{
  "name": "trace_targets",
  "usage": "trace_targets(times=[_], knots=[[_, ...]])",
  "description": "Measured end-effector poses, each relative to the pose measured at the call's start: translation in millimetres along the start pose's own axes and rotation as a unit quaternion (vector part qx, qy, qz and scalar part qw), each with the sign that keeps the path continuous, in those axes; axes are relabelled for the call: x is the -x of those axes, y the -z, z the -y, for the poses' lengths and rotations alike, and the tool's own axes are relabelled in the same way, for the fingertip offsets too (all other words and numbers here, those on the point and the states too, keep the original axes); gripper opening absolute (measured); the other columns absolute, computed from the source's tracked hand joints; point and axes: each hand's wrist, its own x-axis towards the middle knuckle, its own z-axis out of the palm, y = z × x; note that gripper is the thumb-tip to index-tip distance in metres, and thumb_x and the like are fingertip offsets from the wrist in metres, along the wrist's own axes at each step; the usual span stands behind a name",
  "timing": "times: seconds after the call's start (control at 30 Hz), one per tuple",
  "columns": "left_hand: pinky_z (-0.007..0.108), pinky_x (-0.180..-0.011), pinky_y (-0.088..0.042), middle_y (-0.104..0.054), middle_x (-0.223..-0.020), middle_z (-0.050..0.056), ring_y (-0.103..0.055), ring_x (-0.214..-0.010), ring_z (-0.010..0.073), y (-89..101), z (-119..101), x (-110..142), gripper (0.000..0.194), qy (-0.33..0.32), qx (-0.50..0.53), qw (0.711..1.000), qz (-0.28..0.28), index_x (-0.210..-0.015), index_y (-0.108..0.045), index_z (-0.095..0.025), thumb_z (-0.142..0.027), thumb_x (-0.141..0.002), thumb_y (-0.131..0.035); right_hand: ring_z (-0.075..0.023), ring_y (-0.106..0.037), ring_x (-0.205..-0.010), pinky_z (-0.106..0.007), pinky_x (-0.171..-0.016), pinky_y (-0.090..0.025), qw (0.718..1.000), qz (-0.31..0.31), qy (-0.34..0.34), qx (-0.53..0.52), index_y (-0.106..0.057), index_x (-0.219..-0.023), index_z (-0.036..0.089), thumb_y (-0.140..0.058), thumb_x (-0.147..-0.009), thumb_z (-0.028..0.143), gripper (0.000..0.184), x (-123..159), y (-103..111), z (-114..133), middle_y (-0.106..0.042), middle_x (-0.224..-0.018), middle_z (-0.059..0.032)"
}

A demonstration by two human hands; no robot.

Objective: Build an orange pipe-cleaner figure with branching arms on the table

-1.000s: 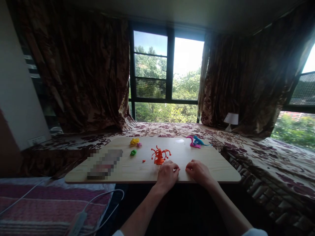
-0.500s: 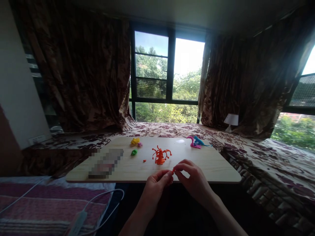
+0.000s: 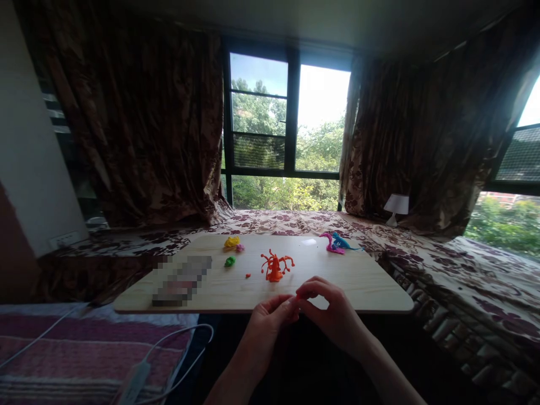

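Over the near edge of the table my left hand (image 3: 272, 318) and my right hand (image 3: 327, 306) meet fingertip to fingertip. Both are closed in a pinch on a small piece of orange modelling clay (image 3: 297, 295), mostly hidden by the fingers. Just beyond them an orange clay figure (image 3: 274, 270) stands upright, with several thin curling arms that end in knobs. To its left lies a tiny orange clay bit (image 3: 248, 275). Farther back are a green clay lump (image 3: 229, 261), a yellow clay lump (image 3: 232, 242) and a small pink lump (image 3: 240, 248).
The pale wooden table (image 3: 354, 281) has rounded corners. At its back right stand a magenta clay figure (image 3: 331, 244) and a blue clay animal (image 3: 343, 243). A blurred-out flat object (image 3: 181, 281) lies at the left. A white cable with a power strip (image 3: 135, 382) rests on striped bedding.
My hands were apart over the table a second ago. They came together at the near edge around the orange clay piece; since then only the fingers have shifted slightly.
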Motion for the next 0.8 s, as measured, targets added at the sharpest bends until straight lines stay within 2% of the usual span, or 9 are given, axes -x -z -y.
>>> trace_targets(times=[0.13, 0.27, 0.37, 0.47, 0.57, 0.7, 0.8], knots=[[0.023, -0.069, -0.043, -0.062, -0.070, 0.003, -0.054, -0.066, 0.0096, 1.8, 0, 1, 0.024, -0.004, 0.009, 0.999, 0.034, -0.079, -0.068, -0.013, -0.032, -0.066, -0.067, -0.0125, -0.054, -0.073, -0.025, -0.068, -0.045, 1.000, -0.017, -0.001, -0.012, -0.060, -0.085, 0.020, -0.057, -0.076, 0.020, 0.009, 1, 1, 2, -0.059, -0.078, -0.0004], [0.023, -0.069, -0.043, -0.062, -0.073, 0.003, -0.053, -0.067, 0.0092, 2.4, -1, 3, 0.023, -0.003, 0.023, 0.998, 0.065, -0.082, -0.068, -0.014, -0.030, -0.067, -0.066, -0.0133, -0.056, -0.079, -0.026, -0.072, -0.046, 0.999, 0.014, 0.010, -0.032, -0.060, -0.098, 0.022, -0.054, -0.078, 0.020, 0.021, 3, 6, 6, -0.059, -0.086, -0.0021], [0.022, -0.068, -0.043, -0.061, -0.070, 0.002, -0.052, -0.066, 0.0094, 0.4, -3, 6, 0.022, 0.002, 0.017, 0.998, 0.066, -0.080, -0.068, -0.014, -0.033, -0.068, -0.065, -0.0134, -0.056, -0.078, -0.026, -0.071, -0.047, 0.999, 0.028, 0.007, -0.038, -0.062, -0.093, 0.021, -0.053, -0.079, 0.020, 0.016, 3, 9, 9, -0.060, -0.085, -0.0024], [0.022, -0.070, -0.043, -0.062, -0.073, 0.003, -0.054, -0.068, 0.0101, -1.4, -6, 9, 0.023, 0.010, 0.013, 0.998, 0.058, -0.081, -0.068, -0.015, -0.033, -0.067, -0.066, -0.0132, -0.055, -0.075, -0.025, -0.069, -0.046, 0.999, 0.011, -0.004, -0.043, -0.063, -0.085, 0.021, -0.057, -0.077, 0.022, 0.010, 3, 9, 8, -0.060, -0.080, -0.0013], [0.022, -0.070, -0.044, -0.063, -0.077, 0.004, -0.054, -0.069, 0.0100, -0.8, -4, 8, 0.024, 0.014, 0.010, 0.998, 0.055, -0.082, -0.068, -0.015, -0.031, -0.065, -0.068, -0.0127, -0.056, -0.073, -0.025, -0.068, -0.046, 0.995, 0.014, -0.035, -0.093, -0.063, -0.084, 0.020, -0.058, -0.077, 0.026, 0.011, 3, 6, 0, -0.061, -0.081, -0.0011], [0.021, -0.066, -0.044, -0.060, -0.069, 0.002, -0.052, -0.064, 0.0086, 3.7, 3, -1, 0.023, 0.005, 0.007, 0.999, 0.053, -0.078, -0.067, -0.014, -0.035, -0.066, -0.066, -0.0137, -0.057, -0.074, -0.024, -0.067, -0.047, 0.981, 0.019, -0.106, -0.161, -0.063, -0.083, 0.018, -0.057, -0.077, 0.034, 0.018, 0, 1, -18, -0.062, -0.079, -0.0008], [0.022, -0.062, -0.043, -0.058, -0.065, 0.002, -0.051, -0.059, 0.0080, 8.2, 7, -5, 0.026, 0.009, -0.002, 0.999, 0.033, -0.075, -0.067, -0.013, -0.038, -0.066, -0.065, -0.0138, -0.057, -0.075, -0.024, -0.068, -0.046, 0.976, 0.036, -0.123, -0.173, -0.064, -0.082, 0.017, -0.057, -0.077, 0.035, 0.020, -2, -3, -26, -0.063, -0.077, -0.0003]])
